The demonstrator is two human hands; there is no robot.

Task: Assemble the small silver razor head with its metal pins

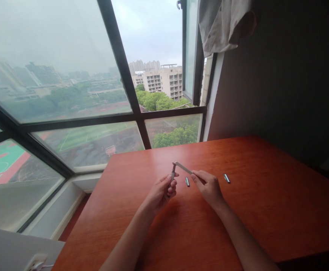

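My left hand (162,192) is closed around a slim grey-and-dark object (174,171), held upright, with a narrow brownish top poking out above the fingers. In my right hand (209,186) is a thin pale-grey stick (183,168), pinched near its lower right end and slanting up to the left. The stick's far tip meets or nearly meets the top of the upright object; whether they touch I cannot tell. Between the hands, a small shiny green-and-silver piece, like a pen cap (187,181), lies on the table. A similar small piece (227,178) lies right of my right hand.
The reddish-brown wooden table (266,210) spreads under both arms. Dark-framed windows (137,113) border its far and left sides, with one pane (191,52) swung open. A cloth (223,28) hangs at the upper right. A socket with a plug (38,262) is at the lower left.
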